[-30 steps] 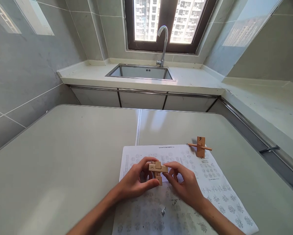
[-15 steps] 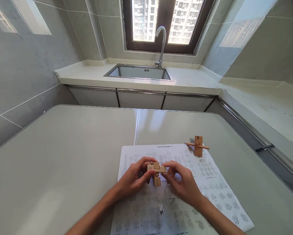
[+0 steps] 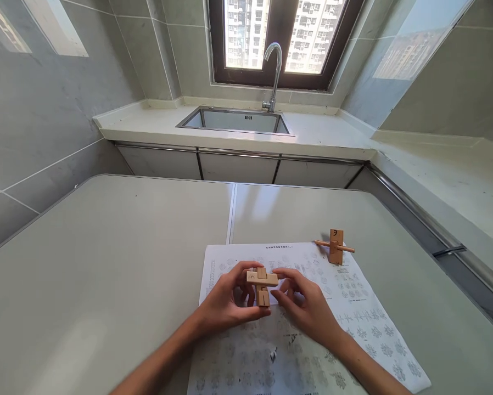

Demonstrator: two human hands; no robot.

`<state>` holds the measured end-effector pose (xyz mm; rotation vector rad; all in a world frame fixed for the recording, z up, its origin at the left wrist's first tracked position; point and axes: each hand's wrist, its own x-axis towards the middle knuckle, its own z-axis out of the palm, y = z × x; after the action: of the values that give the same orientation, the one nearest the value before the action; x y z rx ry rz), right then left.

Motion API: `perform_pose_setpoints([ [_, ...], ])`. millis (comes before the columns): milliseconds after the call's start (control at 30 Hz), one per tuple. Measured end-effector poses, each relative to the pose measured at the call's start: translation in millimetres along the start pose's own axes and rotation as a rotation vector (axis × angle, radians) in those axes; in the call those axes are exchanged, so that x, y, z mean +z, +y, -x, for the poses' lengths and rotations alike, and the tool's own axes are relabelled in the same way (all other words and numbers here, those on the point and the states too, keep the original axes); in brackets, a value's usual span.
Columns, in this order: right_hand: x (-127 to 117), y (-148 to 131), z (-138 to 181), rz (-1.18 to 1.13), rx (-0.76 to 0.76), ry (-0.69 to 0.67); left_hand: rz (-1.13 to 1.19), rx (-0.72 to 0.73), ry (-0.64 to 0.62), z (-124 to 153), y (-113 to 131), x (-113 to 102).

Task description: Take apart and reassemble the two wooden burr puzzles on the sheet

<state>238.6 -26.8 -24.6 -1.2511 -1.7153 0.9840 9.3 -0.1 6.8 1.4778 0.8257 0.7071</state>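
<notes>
A light wooden interlocking puzzle [image 3: 262, 278] is held above the printed sheet [image 3: 312, 329]. Its crossbar lies sideways over an upright block, and small dark marks show on both. My left hand [image 3: 225, 296] is closed on the puzzle, index finger at the top and thumb under the lower block. At the crossbar's right end is my right hand [image 3: 308, 302], its index fingertip at the upper edge. Its thumb is a little below the bar, with a gap showing. Parts of the puzzle's back and left side are hidden by fingers.
A second wooden piece, an upright marked block [image 3: 336, 255] with a round stick through it, stands at the sheet's upper right corner. The pale table [image 3: 127, 263] has a seam. Beyond are a counter [image 3: 320, 129], sink [image 3: 230, 130] and faucet [image 3: 276, 71].
My left thumb has shifted from the crossbar down to the bottom of the lower block. The puzzle has risen and tilted slightly. A gap now shows between my right thumb and the bar.
</notes>
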Motion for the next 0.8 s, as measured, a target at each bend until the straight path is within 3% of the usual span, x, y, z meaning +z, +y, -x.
perform_pose_setpoints([
  [233,0.2,1.2,-1.8,0.167,-0.212,-0.116,0.144,-0.057,0.181,-2.2,2.9,-5.7],
  [800,4.5,2.6,-2.6,0.358,-0.258,-0.050,0.095,-0.029,0.149,-3.5,-4.1,-2.8],
])
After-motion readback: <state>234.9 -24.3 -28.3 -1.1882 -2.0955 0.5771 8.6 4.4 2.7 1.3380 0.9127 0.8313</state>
